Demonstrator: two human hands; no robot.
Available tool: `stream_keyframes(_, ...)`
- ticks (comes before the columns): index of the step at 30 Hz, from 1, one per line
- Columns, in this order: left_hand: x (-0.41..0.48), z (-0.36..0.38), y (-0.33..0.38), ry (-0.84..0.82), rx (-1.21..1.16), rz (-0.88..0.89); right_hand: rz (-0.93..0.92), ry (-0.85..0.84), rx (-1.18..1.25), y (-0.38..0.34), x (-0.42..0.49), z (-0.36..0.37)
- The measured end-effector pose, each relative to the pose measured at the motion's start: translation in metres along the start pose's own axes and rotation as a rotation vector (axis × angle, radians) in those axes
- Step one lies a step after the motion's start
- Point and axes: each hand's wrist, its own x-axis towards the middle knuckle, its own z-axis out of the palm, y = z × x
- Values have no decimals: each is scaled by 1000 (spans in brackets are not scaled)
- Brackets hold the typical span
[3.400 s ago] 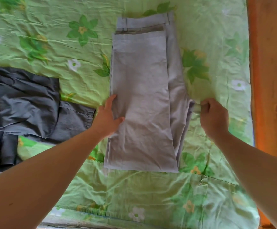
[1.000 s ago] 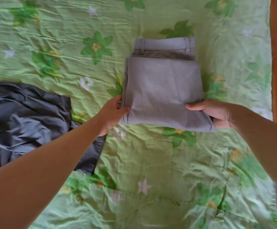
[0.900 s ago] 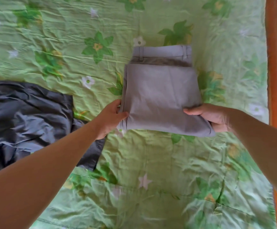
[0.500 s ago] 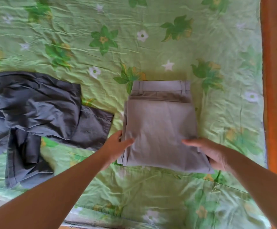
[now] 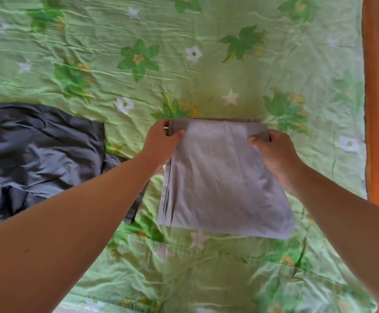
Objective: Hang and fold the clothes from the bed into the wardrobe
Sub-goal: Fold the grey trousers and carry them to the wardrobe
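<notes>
trousers (image 5: 224,188): light grey, folded into a flat rectangle, on bed (image 5: 206,75) just right of dark garment (image 5: 37,154) | left hand (image 5: 161,143) grip: grasping far-left corner | right hand (image 5: 274,152) grip: grasping far-right corner

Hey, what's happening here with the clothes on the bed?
A person is folding a pair of light grey trousers on a green floral bedspread. The left hand grips the folded bundle's far left corner and the right hand grips its far right corner, thumbs on top. A dark grey garment lies rumpled and unfolded on the bed to the left. No wardrobe is in view.
</notes>
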Motion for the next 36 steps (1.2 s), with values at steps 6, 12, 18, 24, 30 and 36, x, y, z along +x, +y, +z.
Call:
stream_keyframes(6,15,16,-15,95,266,103,-128,142,-301,22,13,21)
stream_keyframes(12,27,9,-11,123,358,207,-221,171,-356,8,18,18)
stream_keyframes(18,-29,25,-40,85,1011,615,-530,257,-856,16,-33,36)
stream_keyframes(24,-54,21,-125,-128,1183,692,-527,-131,-1170,93,-54,33)
stream_keyframes(30,-52,20,-118,-139,1165,683,-503,-130,-1132,92,-48,38)
stream_keyframes(36,-87,-21,-160,-198,1261,712,-429,-118,-1103,134,-84,4)
